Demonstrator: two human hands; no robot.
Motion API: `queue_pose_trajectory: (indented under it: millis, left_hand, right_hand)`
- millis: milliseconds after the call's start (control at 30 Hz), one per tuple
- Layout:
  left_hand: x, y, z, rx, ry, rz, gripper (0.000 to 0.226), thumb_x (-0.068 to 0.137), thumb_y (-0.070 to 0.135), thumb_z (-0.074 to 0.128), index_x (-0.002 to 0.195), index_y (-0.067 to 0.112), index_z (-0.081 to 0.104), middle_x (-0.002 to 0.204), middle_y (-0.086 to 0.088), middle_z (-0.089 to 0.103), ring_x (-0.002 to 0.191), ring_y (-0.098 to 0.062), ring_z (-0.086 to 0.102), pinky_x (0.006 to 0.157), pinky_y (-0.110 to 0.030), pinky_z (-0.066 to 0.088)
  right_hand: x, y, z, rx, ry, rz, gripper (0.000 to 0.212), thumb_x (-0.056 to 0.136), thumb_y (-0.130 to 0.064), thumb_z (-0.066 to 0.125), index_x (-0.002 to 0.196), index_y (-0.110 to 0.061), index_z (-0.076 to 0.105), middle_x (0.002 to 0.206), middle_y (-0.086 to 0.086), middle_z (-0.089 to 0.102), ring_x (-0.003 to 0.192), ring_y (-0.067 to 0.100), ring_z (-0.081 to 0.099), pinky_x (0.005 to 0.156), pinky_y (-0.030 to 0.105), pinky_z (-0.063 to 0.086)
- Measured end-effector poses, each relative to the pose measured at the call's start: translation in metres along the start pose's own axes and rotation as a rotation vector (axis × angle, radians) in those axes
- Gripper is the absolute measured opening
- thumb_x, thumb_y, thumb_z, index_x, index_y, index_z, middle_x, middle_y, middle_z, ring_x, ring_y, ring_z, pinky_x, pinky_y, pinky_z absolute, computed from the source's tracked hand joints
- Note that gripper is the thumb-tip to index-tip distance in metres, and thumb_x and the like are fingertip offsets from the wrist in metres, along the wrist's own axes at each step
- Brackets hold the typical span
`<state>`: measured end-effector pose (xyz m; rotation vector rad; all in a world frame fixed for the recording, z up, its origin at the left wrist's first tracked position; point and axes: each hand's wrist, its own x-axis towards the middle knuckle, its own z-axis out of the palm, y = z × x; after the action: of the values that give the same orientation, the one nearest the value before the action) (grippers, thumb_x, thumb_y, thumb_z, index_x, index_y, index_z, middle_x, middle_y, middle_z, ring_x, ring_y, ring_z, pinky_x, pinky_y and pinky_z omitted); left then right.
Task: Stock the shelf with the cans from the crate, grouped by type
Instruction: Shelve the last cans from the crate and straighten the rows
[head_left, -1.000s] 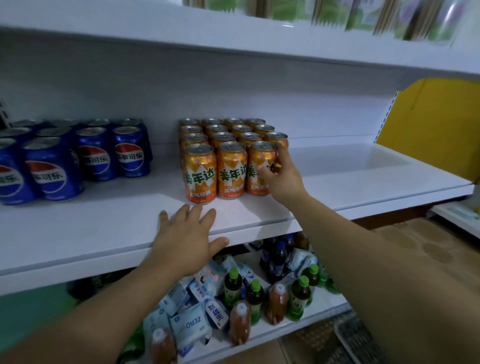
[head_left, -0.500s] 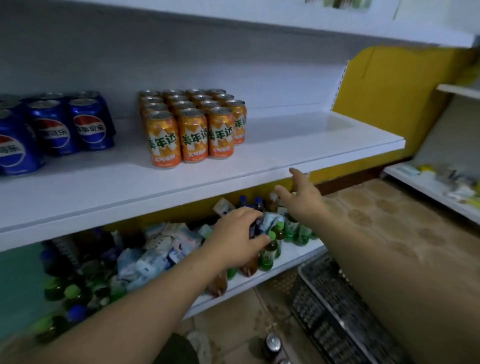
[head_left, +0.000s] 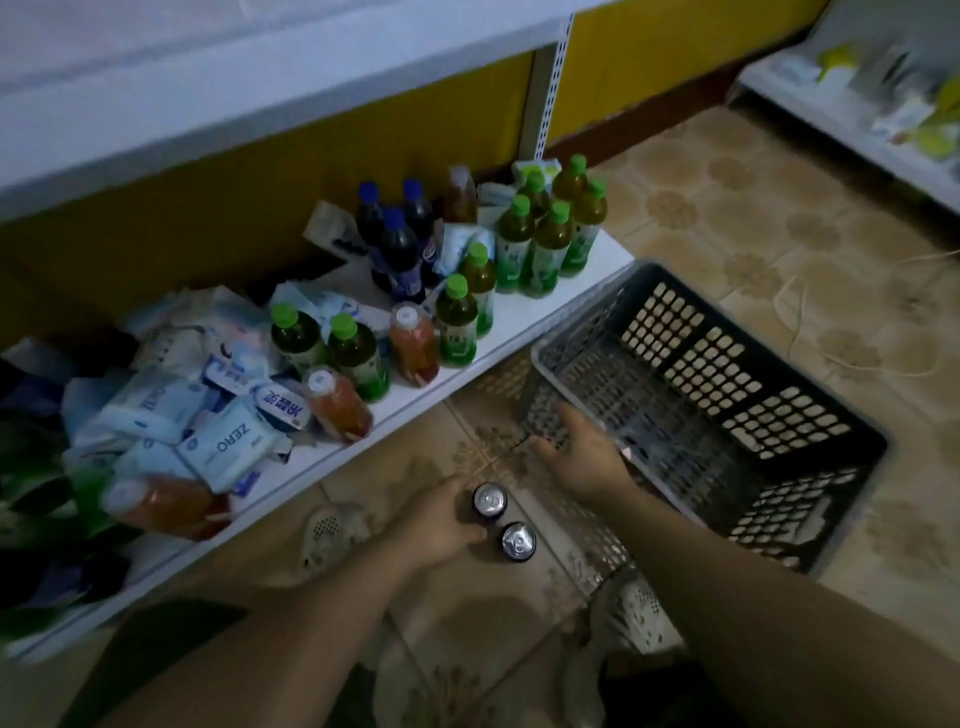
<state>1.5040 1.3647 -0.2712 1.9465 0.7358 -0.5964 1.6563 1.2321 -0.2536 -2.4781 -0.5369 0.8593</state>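
1. The biggest change is the view itself. A second ago both hands were up at the rows of orange cans on the shelf (head_left: 208, 93); now the gaze is down at the patterned tiled floor (head_left: 727, 218), and only that shelf's white front edge shows at the top.
2. The lower shelf (head_left: 415, 405) beneath it carries green-capped bottles (head_left: 550, 244) and loose tissue packs (head_left: 228, 441). A second white unit (head_left: 831, 119) stands off to the right against the yellow wall.
3. The grey crate (head_left: 779, 415) sits on the floor beside the lower shelf, and no cans are visible inside it.
4. The right hand (head_left: 584, 457) has dropped to the crate's near corner with its fingers stretched out, holding nothing.
5. The left hand (head_left: 436, 525) has come down too and curls round the far can (head_left: 489, 501).
6. The near can (head_left: 518, 541) stands just beside it, untouched. Both are dark-sided and sit on the floor outside the crate, so these look like the last to stock and probably need their own group.
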Motion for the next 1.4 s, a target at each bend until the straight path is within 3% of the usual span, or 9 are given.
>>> queue_pose_trajectory:
  millis: [133, 367, 633, 733, 833, 1033, 1233, 1333, 1400]
  left_hand:
    - [0.056, -0.030, 0.011, 0.008, -0.044, -0.065, 0.064, 0.077, 0.019, 0.074, 0.136, 0.018, 0.049, 0.131, -0.001, 0.057, 0.115, -0.016, 0.055, 0.092, -0.022, 0.042]
    - [0.133, -0.081, 0.040, 0.085, -0.119, -0.148, 0.071, 0.076, 0.023, 0.075, 0.140, 0.014, 0.043, 0.137, -0.007, 0.051, 0.125, -0.026, 0.050, 0.102, -0.039, 0.043]
    - [0.161, -0.114, 0.054, 0.097, -0.177, -0.229, 0.074, 0.066, 0.030, 0.070, 0.135, 0.015, 0.048, 0.131, -0.008, 0.056, 0.116, -0.026, 0.056, 0.095, -0.043, 0.048]
    - [0.158, -0.104, 0.047, 0.109, -0.166, -0.212, 0.066, 0.069, 0.028, 0.070, 0.131, 0.018, 0.051, 0.128, -0.007, 0.057, 0.113, -0.025, 0.057, 0.095, -0.043, 0.048]
    - [0.151, -0.095, 0.038, 0.130, -0.141, -0.216, 0.077, 0.080, 0.025, 0.073, 0.146, 0.016, 0.035, 0.146, -0.006, 0.040, 0.131, -0.024, 0.042, 0.107, -0.035, 0.038]
    - [0.110, -0.046, 0.009, 0.058, -0.038, -0.124, 0.074, 0.082, 0.019, 0.071, 0.145, 0.021, 0.033, 0.147, -0.003, 0.038, 0.132, -0.022, 0.041, 0.101, -0.027, 0.037]
    - [0.030, 0.021, -0.033, -0.188, 0.154, 0.128, 0.066, 0.073, 0.011, 0.076, 0.129, 0.027, 0.046, 0.114, 0.016, 0.055, 0.107, -0.003, 0.054, 0.084, -0.016, 0.040]
    - [-0.020, 0.053, -0.058, -0.310, 0.226, 0.235, 0.065, 0.076, 0.003, 0.076, 0.122, 0.030, 0.039, 0.103, 0.026, 0.050, 0.089, 0.021, 0.053, 0.071, 0.000, 0.039]
    - [-0.057, 0.072, -0.074, -0.353, 0.271, 0.314, 0.068, 0.077, 0.001, 0.075, 0.127, 0.027, 0.037, 0.107, 0.021, 0.050, 0.085, 0.022, 0.050, 0.067, 0.005, 0.038]
  right_hand:
    - [0.044, 0.028, 0.058, 0.004, -0.118, 0.071, 0.073, 0.092, -0.046, 0.057, 0.151, -0.020, 0.024, 0.150, 0.010, 0.040, 0.134, 0.028, 0.041, 0.103, 0.031, 0.035]
    - [0.096, 0.078, 0.148, -0.057, -0.378, 0.194, 0.080, 0.086, -0.038, 0.067, 0.151, -0.019, 0.024, 0.146, 0.013, 0.041, 0.129, 0.034, 0.045, 0.099, 0.038, 0.040]
    - [0.125, 0.095, 0.196, -0.210, -0.482, 0.057, 0.076, 0.083, -0.033, 0.066, 0.147, -0.023, 0.025, 0.144, 0.012, 0.033, 0.127, 0.038, 0.041, 0.100, 0.046, 0.042]
    - [0.127, 0.093, 0.193, -0.234, -0.423, 0.015, 0.065, 0.085, -0.026, 0.061, 0.143, -0.018, 0.032, 0.134, 0.014, 0.044, 0.118, 0.039, 0.048, 0.093, 0.043, 0.044]
    - [0.119, 0.088, 0.177, -0.169, -0.315, 0.010, 0.066, 0.086, -0.027, 0.060, 0.145, -0.015, 0.032, 0.136, 0.017, 0.045, 0.117, 0.038, 0.047, 0.092, 0.038, 0.039]
    - [0.076, 0.046, 0.105, 0.039, -0.092, -0.007, 0.067, 0.093, -0.038, 0.051, 0.150, -0.013, 0.027, 0.142, 0.019, 0.044, 0.124, 0.034, 0.046, 0.098, 0.036, 0.038]
    - [0.016, -0.023, 0.023, 0.306, 0.150, -0.116, 0.066, 0.089, -0.042, 0.041, 0.148, -0.016, 0.034, 0.147, 0.010, 0.044, 0.131, 0.023, 0.042, 0.102, 0.025, 0.030]
    - [-0.019, -0.063, -0.019, 0.496, 0.264, -0.174, 0.049, 0.095, -0.031, 0.049, 0.143, -0.022, 0.042, 0.135, 0.005, 0.053, 0.115, 0.014, 0.049, 0.093, 0.025, 0.040]
    - [-0.043, -0.092, -0.045, 0.613, 0.311, -0.226, 0.044, 0.092, -0.033, 0.052, 0.135, -0.026, 0.048, 0.123, 0.003, 0.057, 0.105, 0.014, 0.055, 0.084, 0.028, 0.049]
